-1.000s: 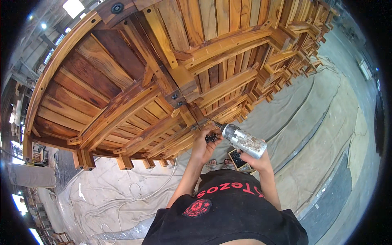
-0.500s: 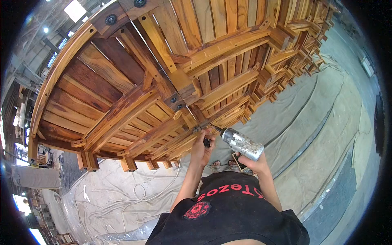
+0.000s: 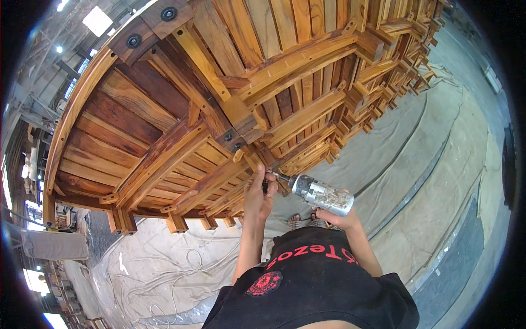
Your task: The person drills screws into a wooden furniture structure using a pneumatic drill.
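My right hand (image 3: 338,219) grips a silver, paint-spotted power driver (image 3: 322,194), its slim bit pointing left toward the wood. At the bit's tip the fingers of my left hand (image 3: 258,198) are pinched together, thumb side up. Something small and black shows in the curl of that hand, too hidden to name. Just above both hands stands a wooden table (image 3: 164,129) on its edge, its slatted underside facing me. Dark joint blocks (image 3: 228,137) with black round fittings sit along its middle beam. The bit's tip appears apart from the wood.
Several similar slatted wooden pieces (image 3: 378,71) stand in a row at the far right. Beige cloth (image 3: 164,247) covers the floor, with folds and a loose pale cord (image 3: 194,260). My sandalled feet (image 3: 296,221) are below the driver. A grey-covered block (image 3: 55,244) stands at left.
My left hand has shifted slightly left and up. The driver has moved a little left and down, so its bit now meets my left fingertips, away from the joint.
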A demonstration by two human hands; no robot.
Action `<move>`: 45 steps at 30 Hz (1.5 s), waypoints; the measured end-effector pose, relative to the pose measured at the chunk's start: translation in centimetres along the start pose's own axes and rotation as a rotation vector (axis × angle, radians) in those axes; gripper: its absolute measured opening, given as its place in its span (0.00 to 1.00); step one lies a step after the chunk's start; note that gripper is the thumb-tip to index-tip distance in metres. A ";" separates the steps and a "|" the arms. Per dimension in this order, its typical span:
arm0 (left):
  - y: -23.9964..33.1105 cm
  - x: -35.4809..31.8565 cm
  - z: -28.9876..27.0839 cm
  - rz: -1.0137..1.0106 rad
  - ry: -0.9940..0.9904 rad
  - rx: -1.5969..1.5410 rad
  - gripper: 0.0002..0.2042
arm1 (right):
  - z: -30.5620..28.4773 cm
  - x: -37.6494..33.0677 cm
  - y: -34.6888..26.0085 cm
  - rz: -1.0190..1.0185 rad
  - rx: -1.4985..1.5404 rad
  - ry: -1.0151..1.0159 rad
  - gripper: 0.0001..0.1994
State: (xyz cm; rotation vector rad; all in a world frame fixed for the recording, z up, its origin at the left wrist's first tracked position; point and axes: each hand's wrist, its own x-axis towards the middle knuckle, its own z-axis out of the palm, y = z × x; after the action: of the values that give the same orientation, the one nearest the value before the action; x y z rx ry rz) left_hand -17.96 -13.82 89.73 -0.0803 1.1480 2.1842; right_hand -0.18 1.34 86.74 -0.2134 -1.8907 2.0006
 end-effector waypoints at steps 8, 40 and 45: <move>1.3 -0.4 2.1 0.098 0.008 -0.087 0.16 | -0.5 0.3 0.5 -0.156 -0.138 -0.083 0.15; 0.3 -2.1 7.6 0.132 -0.174 0.058 0.15 | -0.3 -0.5 1.0 0.160 0.500 0.113 0.18; -0.4 -1.7 6.2 -0.045 -0.092 0.047 0.18 | -0.2 -0.6 1.1 0.155 0.453 0.143 0.18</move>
State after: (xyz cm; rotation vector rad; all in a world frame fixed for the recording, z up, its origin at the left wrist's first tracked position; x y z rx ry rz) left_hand -14.88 -9.87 93.83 0.0149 1.1340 2.0985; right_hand 0.24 1.28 85.55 -0.3738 -1.3269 2.3825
